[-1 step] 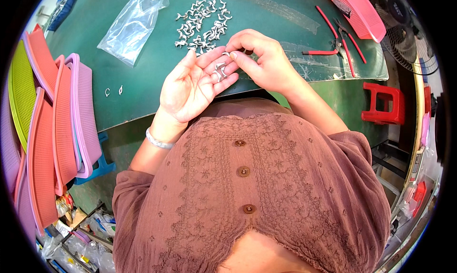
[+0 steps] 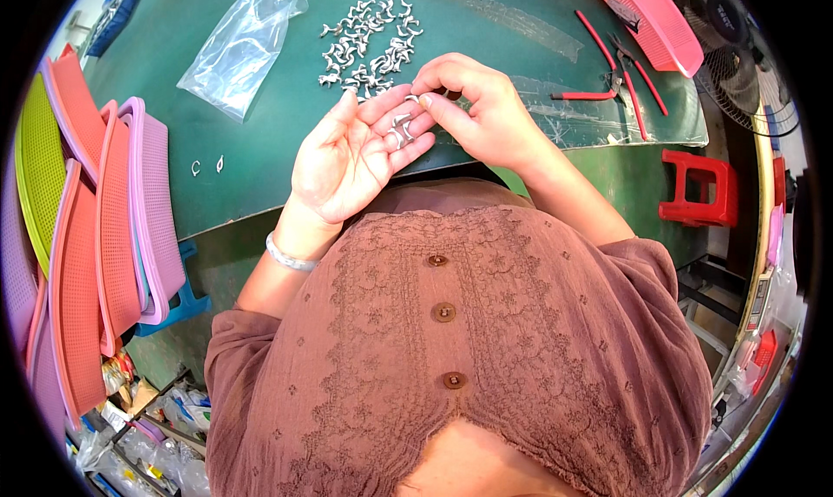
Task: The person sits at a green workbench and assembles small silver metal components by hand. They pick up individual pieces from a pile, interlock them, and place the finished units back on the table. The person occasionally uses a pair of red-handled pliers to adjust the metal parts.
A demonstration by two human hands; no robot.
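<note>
My left hand (image 2: 347,159) lies palm up over the near edge of the green table (image 2: 286,150), with a few small silver metal parts (image 2: 401,129) resting on its fingers. My right hand (image 2: 486,107) is beside it, thumb and forefinger pinched together on one of the parts at the left fingertips. Just beyond both hands a loose pile of the same metal parts (image 2: 369,46) is spread on the table. A silver bracelet (image 2: 286,256) circles my left wrist.
A clear plastic bag (image 2: 243,46) lies left of the pile, and two stray parts (image 2: 206,165) sit near the table's front edge. Red-handled pliers (image 2: 607,81) and a pink tray (image 2: 646,20) are at the right. Stacked coloured baskets (image 2: 95,228) stand at the left. A red stool (image 2: 698,189) is at the right.
</note>
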